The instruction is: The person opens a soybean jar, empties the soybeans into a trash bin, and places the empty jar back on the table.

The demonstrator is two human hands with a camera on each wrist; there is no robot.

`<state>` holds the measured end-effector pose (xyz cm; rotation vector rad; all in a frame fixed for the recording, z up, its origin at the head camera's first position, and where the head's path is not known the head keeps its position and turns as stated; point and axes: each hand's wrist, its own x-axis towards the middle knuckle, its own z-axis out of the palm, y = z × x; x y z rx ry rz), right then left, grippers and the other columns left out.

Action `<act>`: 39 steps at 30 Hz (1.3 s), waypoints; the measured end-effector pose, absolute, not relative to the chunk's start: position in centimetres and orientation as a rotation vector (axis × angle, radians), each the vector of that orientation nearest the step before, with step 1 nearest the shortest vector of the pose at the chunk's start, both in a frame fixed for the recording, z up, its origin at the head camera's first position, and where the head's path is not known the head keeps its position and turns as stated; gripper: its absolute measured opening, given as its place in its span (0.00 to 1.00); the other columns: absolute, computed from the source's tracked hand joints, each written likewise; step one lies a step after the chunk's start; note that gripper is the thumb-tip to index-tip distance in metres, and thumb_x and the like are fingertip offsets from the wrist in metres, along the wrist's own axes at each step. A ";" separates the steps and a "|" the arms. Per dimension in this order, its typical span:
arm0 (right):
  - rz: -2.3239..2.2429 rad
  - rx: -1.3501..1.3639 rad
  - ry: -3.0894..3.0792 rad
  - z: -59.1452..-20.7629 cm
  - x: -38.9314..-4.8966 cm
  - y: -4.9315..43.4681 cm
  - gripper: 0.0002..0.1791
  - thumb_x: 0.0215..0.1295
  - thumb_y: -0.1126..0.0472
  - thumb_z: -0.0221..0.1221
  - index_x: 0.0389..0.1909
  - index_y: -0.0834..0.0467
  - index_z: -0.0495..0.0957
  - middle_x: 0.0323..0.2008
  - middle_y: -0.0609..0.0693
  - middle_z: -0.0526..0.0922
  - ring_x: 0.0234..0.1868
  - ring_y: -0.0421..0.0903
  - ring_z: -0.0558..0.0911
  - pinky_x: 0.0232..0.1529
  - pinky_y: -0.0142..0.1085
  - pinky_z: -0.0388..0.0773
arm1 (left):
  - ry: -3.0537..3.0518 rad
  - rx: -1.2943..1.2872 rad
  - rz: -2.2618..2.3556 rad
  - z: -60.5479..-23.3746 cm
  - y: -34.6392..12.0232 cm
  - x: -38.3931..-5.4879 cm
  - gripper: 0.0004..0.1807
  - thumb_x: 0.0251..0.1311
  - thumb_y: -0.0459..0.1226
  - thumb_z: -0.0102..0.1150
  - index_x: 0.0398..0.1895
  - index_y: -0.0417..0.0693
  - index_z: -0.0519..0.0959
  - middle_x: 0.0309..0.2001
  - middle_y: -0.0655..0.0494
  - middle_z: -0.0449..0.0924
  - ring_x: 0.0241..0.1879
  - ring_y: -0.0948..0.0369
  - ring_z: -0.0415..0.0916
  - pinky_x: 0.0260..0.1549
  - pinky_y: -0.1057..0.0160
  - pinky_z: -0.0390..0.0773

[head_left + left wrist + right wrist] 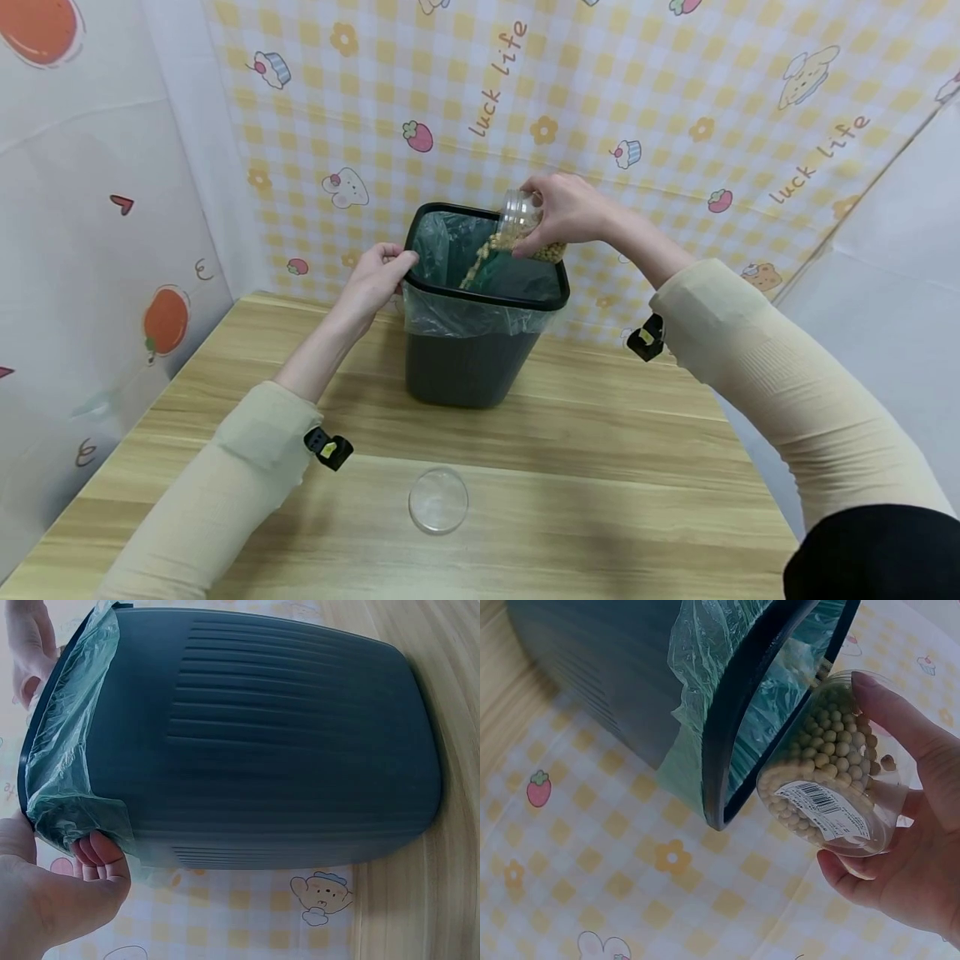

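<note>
A dark grey trash bin (465, 367) stands upright on the table, its clear green bag (476, 315) folded out over the black rim. My left hand (375, 279) grips that rim at the left corner, thumb on top and fingers curled below against the bag. Over the bin's right side, my right hand (570, 210) holds a clear plastic jar (829, 814) tilted, mouth down to the left. Pale yellow soybeans (480, 260) stream from its mouth into the bag. More beans (840, 746) are still inside the jar, behind a white barcode label (826, 810).
A clear round lid (438, 502) lies on the wooden table (600, 417) in front of the bin. Close behind the bin hangs a yellow checked cloth (450, 100). A white printed cloth (90, 250) borders the left side.
</note>
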<state>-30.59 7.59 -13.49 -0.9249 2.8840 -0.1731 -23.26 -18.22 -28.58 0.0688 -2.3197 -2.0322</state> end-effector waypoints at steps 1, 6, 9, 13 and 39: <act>-0.170 -0.926 2.883 -13.5 -30.6 7.6 0.51 0.53 0.45 0.76 0.74 0.62 0.64 0.70 0.65 0.73 0.62 0.58 0.80 0.66 0.54 0.75 | -2.319 0.068 -2.033 -28.6 -18.2 -23.3 0.28 0.74 0.45 0.49 0.67 0.34 0.65 0.48 0.52 0.72 0.41 0.62 0.70 0.45 0.67 0.75; -0.148 -0.937 2.882 -13.6 -30.8 7.6 0.52 0.52 0.46 0.77 0.73 0.63 0.65 0.69 0.65 0.73 0.65 0.59 0.77 0.67 0.54 0.74 | -2.327 0.080 -2.026 -28.7 -18.3 -23.4 0.28 0.74 0.46 0.49 0.68 0.35 0.65 0.49 0.52 0.72 0.41 0.62 0.71 0.44 0.68 0.76; -0.138 -0.942 2.881 -13.6 -30.8 7.6 0.53 0.52 0.46 0.77 0.74 0.63 0.64 0.70 0.65 0.73 0.66 0.60 0.76 0.68 0.55 0.73 | -2.328 0.084 -2.024 -28.7 -18.3 -23.4 0.29 0.74 0.46 0.49 0.68 0.35 0.65 0.49 0.52 0.72 0.41 0.62 0.71 0.45 0.67 0.76; -0.118 -0.944 2.883 -13.6 -30.8 7.6 0.53 0.52 0.47 0.77 0.75 0.63 0.64 0.70 0.65 0.72 0.69 0.61 0.73 0.69 0.55 0.71 | -2.320 0.075 -2.029 -28.6 -18.2 -23.4 0.29 0.74 0.46 0.49 0.69 0.35 0.65 0.49 0.52 0.72 0.42 0.62 0.71 0.47 0.65 0.76; 0.074 -0.986 2.933 -13.1 -30.4 7.3 0.53 0.51 0.47 0.77 0.76 0.59 0.64 0.68 0.65 0.72 0.64 0.61 0.74 0.63 0.55 0.74 | -2.320 0.090 -2.003 -28.7 -18.1 -23.5 0.27 0.74 0.46 0.49 0.67 0.36 0.65 0.45 0.55 0.71 0.39 0.63 0.70 0.38 0.71 0.76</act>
